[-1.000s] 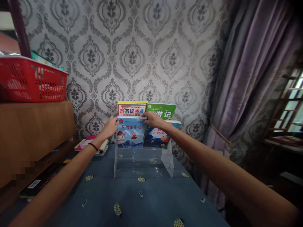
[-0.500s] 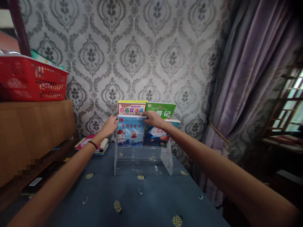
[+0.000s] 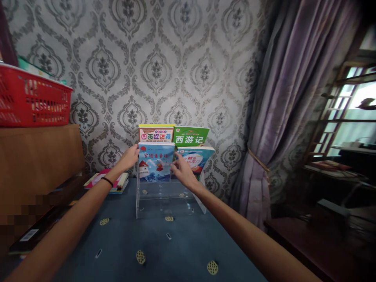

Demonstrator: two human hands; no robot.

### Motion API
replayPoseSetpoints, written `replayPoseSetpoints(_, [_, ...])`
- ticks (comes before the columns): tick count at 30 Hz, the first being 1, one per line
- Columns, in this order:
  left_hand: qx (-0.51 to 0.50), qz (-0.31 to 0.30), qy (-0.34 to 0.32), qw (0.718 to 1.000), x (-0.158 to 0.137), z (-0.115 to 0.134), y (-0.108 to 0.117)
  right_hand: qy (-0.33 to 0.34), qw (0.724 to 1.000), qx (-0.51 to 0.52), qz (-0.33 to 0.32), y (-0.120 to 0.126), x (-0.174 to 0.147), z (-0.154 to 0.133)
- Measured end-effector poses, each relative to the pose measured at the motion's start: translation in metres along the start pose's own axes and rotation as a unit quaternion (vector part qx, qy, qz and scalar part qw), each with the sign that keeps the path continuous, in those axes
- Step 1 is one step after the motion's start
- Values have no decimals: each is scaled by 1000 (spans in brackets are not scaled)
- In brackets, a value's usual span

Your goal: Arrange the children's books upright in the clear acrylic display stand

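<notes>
Right fingers: Your right hand (image 3: 184, 171) has its thumb and forefinger parted, a gap showing between them; you have them at the right edge of the blue book (image 3: 157, 162), though whether they press on it cannot be told.
Left fingers: Your left hand (image 3: 131, 156) has its fingertips curled at the book's upper left edge, touching it; how firmly you hold it is hidden.
Just changed: Your right hand has come off the book's top right corner and down its side, uncovering the title on the green book (image 3: 190, 135). The blue book stands by much as it did, so its placing seems nearly settled.
Blue book: It lies between your two hands, leaning back, cover facing you, in the clear stand (image 3: 137, 203).
Neighbours: The fish-cover book (image 3: 195, 158) is just right of it, partly behind your right hand; the pink-framed book (image 3: 157, 135) rises behind it, beside the green one.
Farther out: The stand is on the dark tablecloth (image 3: 170, 258), with a book stack (image 3: 117, 184) to its left.
</notes>
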State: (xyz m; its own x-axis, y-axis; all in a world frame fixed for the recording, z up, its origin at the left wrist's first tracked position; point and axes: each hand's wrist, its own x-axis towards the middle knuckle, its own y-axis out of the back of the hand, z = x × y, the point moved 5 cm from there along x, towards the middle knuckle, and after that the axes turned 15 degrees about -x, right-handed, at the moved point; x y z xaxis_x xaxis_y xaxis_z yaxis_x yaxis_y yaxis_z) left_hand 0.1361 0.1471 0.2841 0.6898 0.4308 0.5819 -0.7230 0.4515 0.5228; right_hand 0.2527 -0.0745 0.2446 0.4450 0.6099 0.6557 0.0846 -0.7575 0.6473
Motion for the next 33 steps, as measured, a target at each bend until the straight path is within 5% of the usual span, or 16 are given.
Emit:
replayPoseSetpoints(4, [-1,-1,0,1000,0,2,0,-56,994,70,-64,-16,9,-2])
replayPoseSetpoints(13, [18,4,11,1000,-2,1,-3,-174,973,121,-89,-42,16,0])
replayPoseSetpoints(33, [105,40,58,992,-13,15,-16,-172,980,87,-42,-55,17,5])
